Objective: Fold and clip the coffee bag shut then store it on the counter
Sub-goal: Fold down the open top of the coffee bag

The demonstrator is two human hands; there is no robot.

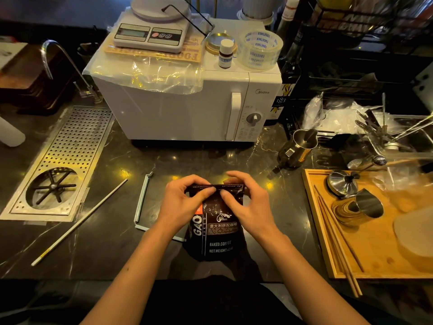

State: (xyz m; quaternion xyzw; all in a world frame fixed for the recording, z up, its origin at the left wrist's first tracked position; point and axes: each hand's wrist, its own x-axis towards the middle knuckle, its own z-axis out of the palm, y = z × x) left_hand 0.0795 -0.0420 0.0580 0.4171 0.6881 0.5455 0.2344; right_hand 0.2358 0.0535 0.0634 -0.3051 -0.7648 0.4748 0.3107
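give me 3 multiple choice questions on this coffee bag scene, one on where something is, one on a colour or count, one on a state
1. Where does the roll of tape sit?
A. on top of the microwave
B. on the wooden tray
C. in the sink

2. What colour is the coffee bag?
A. white
B. black
C. green

3. What state is the top of the bag in?
A. clipped shut
B. being pinched and folded by both hands
C. untouched on the counter

Answers:
1. A, the tape lies on the roof of the microwave, beside a small bottle.
2. B, the bag is black with white lettering.
3. B, the left hand and right hand each have a grip on the top edge, and the long clip lies apart on the counter.
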